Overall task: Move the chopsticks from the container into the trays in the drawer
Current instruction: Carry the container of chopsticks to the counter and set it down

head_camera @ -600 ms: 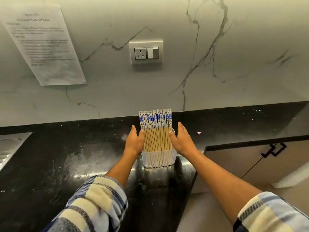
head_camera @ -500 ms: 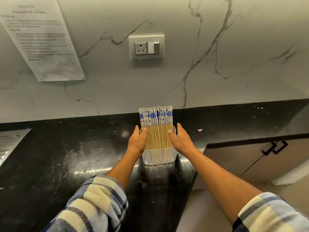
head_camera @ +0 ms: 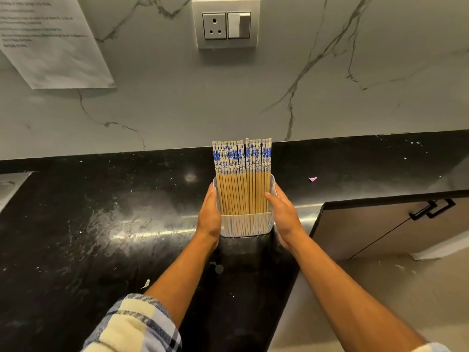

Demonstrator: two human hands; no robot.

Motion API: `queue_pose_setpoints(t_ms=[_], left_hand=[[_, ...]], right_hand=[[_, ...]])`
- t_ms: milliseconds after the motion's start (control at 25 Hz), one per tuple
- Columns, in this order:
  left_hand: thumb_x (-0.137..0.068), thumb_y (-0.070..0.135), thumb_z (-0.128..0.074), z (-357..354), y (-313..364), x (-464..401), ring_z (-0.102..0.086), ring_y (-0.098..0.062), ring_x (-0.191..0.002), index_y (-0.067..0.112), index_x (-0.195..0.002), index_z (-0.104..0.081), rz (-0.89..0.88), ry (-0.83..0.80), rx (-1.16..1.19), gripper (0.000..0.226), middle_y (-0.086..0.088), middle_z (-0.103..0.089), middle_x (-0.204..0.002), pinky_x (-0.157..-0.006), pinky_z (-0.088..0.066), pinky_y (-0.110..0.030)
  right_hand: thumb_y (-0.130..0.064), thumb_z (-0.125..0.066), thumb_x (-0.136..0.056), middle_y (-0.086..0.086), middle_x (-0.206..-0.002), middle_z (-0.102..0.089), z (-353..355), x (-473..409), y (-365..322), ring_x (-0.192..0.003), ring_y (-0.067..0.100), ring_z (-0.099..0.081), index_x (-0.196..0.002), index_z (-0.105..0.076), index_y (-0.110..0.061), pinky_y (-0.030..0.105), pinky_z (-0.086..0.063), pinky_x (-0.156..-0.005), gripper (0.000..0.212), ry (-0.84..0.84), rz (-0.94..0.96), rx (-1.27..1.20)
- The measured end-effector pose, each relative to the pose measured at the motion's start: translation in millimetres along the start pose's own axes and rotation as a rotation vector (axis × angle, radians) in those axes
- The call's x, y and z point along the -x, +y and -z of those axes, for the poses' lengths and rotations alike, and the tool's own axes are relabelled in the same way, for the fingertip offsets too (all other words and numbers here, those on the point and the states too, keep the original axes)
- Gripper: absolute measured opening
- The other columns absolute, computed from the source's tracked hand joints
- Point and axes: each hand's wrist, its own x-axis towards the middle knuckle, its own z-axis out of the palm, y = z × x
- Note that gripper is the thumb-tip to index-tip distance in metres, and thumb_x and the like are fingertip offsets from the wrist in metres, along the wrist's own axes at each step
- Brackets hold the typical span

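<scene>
A white container (head_camera: 246, 226) stands on the black bench (head_camera: 101, 224), near the bench's front edge and a little way out from the back wall. It is packed full of chopsticks (head_camera: 242, 174). They stand upright in a neat row, with tan sticks below and blue and white patterns on their tops.

The left hand (head_camera: 209, 217) presses flat against the container's left side, fingers straight. The right hand (head_camera: 283, 214) holds the right side, with its thumb curled over the front by the sticks. The two hands are apart, with the container squeezed between them.

A tiny pink scrap (head_camera: 312, 179) lies on the bench toward the back right. A power socket (head_camera: 225, 25) and a paper sheet (head_camera: 50, 41) are on the marble wall (head_camera: 355, 72).
</scene>
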Motion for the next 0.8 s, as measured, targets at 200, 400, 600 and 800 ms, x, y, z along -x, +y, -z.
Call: queue_pose_setpoints(t_ms=[200,400,600,800], left_hand=[[-0.107,0.049,-0.022,0,-10,-3,-0.059,-0.017,-0.128,0.031,-0.147,-0.047,0.035,-0.035,0.081,0.051,0.002,-0.063,-0.138,-0.109,-0.046,-0.047],[-0.108,0.044,-0.02,-6,-6,9,-0.068,-0.005,-0.11,0.026,-0.138,-0.057,0.037,-0.03,0.113,0.05,0.007,-0.072,-0.121,-0.093,-0.056,-0.03],[-0.107,0.046,-0.018,-15,3,37,-0.069,-0.005,-0.11,0.033,-0.133,-0.06,0.032,-0.047,0.11,0.051,0.01,-0.074,-0.117,-0.095,-0.056,-0.031],[-0.094,0.065,-0.025,-26,27,78,-0.059,-0.011,-0.127,0.061,-0.122,-0.058,0.024,-0.081,0.094,0.044,0.017,-0.067,-0.13,-0.109,-0.044,-0.05]], right_hand=[[-0.025,-0.028,-0.108,-0.014,-0.128,-0.066,-2,-2,8,-0.116,-0.002,-0.061,-0.143,-0.049,-0.028,0.015,-0.052,-0.084,0.042,-0.027,0.036,-0.118],[-0.049,-0.02,-0.106,-0.009,-0.129,-0.067,0,8,12,-0.122,0.007,-0.061,-0.13,-0.06,-0.038,0.034,-0.046,-0.104,0.048,-0.005,-0.024,-0.189],[-0.054,-0.019,-0.104,-0.019,-0.125,-0.068,12,34,2,-0.119,0.0,-0.059,-0.116,-0.062,-0.056,0.031,-0.045,-0.101,0.045,-0.002,-0.04,-0.177],[-0.057,-0.02,-0.102,-0.014,-0.132,-0.064,30,73,-21,-0.129,0.01,-0.055,-0.128,-0.058,-0.051,0.049,-0.038,-0.113,0.047,0.0,-0.027,-0.2]])
